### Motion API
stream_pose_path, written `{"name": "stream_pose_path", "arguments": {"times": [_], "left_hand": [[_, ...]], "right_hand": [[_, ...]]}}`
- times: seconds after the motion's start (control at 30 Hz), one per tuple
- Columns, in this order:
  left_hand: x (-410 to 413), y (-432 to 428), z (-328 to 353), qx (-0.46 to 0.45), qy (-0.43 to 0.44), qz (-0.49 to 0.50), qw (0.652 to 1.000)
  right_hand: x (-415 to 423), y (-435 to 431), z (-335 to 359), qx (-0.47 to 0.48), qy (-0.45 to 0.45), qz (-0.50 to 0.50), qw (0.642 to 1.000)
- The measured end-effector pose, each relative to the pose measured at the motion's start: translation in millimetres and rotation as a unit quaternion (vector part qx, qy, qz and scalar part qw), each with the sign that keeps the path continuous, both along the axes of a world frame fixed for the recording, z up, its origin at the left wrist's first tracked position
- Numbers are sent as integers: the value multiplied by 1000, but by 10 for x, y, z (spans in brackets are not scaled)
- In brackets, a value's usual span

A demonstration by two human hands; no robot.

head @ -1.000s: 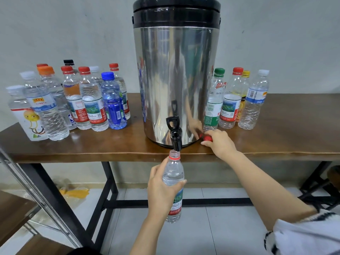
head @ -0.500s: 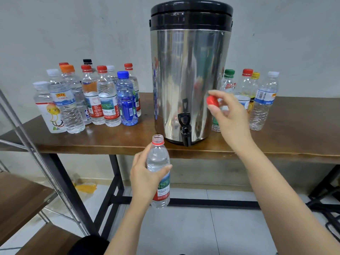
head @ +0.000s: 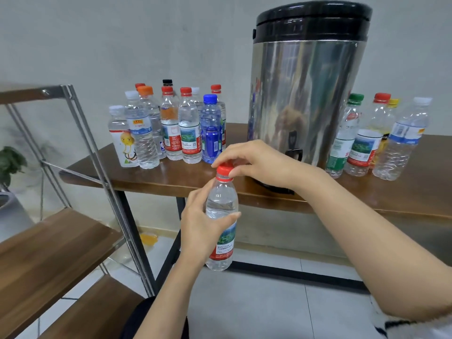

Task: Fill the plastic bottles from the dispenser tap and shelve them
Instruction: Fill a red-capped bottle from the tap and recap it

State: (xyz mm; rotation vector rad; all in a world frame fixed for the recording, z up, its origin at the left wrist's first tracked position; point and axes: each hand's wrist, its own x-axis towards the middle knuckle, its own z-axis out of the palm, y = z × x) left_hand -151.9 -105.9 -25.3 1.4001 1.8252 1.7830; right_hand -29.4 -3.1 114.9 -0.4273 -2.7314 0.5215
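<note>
Risk was a cross-threaded cap point(head: 225, 169) leaking later: right hand point(head: 259, 162) pinched it, left hand point(head: 200, 228) curled round the bottle point(head: 221, 206).

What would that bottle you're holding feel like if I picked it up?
Probably heavyish for its size: the bottle looks mostly full of water. Its thin clear plastic likely dents if squeezed. Tall and narrow under its red cap, it could tip if bumped.
</note>
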Motion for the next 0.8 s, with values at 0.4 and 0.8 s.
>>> {"name": "stream_pose_path", "arguments": {"times": [0.4,0.8], "left_hand": [[-149,-131,14,-3,-7,18,1000],[-659,64,536,51,-54,78,994]], "right_hand": [[-269,-81,11,36,-51,-41,997],[-625,220,-297,-18,214,-79,973]]}}
